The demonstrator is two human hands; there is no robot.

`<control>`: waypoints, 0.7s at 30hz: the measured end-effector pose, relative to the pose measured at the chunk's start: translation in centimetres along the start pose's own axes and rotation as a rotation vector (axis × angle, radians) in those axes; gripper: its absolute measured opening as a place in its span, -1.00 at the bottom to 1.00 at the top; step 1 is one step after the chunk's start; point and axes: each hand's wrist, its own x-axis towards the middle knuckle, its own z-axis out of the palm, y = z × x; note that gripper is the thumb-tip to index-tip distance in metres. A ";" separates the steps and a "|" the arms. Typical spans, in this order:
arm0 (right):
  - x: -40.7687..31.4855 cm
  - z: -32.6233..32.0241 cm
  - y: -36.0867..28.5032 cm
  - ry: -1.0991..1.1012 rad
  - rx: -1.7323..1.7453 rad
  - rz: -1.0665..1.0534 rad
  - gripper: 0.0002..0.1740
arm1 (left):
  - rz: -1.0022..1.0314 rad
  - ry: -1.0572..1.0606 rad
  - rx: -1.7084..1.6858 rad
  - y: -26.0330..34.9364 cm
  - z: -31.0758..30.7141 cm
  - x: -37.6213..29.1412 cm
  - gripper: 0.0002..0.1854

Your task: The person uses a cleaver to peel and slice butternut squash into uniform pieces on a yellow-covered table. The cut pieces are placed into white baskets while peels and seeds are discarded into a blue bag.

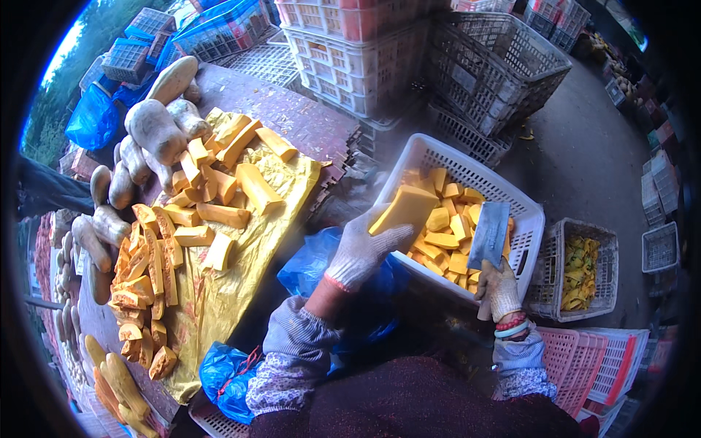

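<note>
In a knit glove, my left hand point(368, 246) grips a long piece of peeled orange squash point(406, 211) above a white plastic crate point(528, 219). My right hand point(498, 290), also gloved, holds a cleaver point(489, 234) by its handle, the broad blade over the crate's right part. Cut squash chunks point(446, 238) lie heaped inside the crate. Left of me, peeled squash blocks point(257, 189) rest on a yellow plastic sheet point(235, 290) spread over a worn table point(296, 104). Squash strips with seedy pulp point(156, 260) are piled along the sheet's left side.
Whole pale squashes point(156, 131) line the table's far left edge. Stacked crates point(350, 60) and a dark crate point(493, 71) stand ahead. A crate of peelings point(580, 274) sits at right, with pink crates point(569, 367) nearer. Blue plastic bags point(227, 378) lie beside me.
</note>
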 end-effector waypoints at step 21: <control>7.2 36.8 -30.4 -0.523 -0.820 -0.643 -0.38 | 0.529 0.632 -1.054 -5.3 -29.5 -23.3 -0.27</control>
